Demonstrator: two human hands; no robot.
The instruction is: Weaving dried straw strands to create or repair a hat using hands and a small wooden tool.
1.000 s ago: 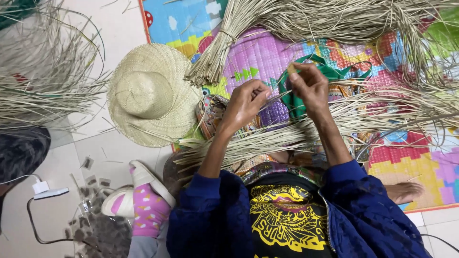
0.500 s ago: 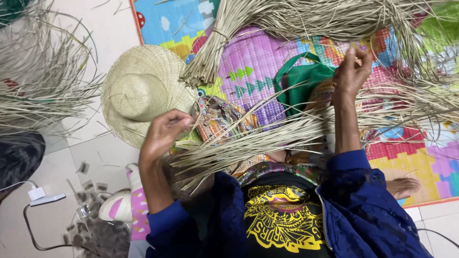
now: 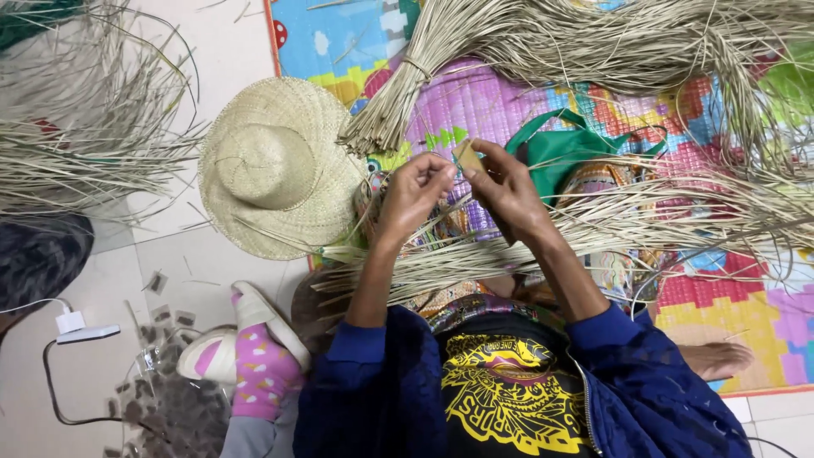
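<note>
My left hand [image 3: 413, 193] and my right hand [image 3: 506, 188] meet in front of me above my lap. Between their fingertips is a small tan rectangular piece [image 3: 467, 158], pinched mainly by my right hand, with my left fingers touching it and a thin straw strand. Across my lap lies a spread of dried straw strips [image 3: 543, 246]. A green bag [image 3: 566, 151] lies just behind my right hand.
A woven straw hat [image 3: 275, 165] lies on the floor to the left. Tied straw bundles [image 3: 543, 51] sit at the top on a colourful play mat [image 3: 746, 314]. More loose straw [image 3: 76, 144] is at far left. A pink slipper [image 3: 254, 360] and a white charger [image 3: 72, 324] lie lower left.
My hands, spread wide apart half a second ago while drawing a strand out, have come back together at the centre around the small tan piece.
</note>
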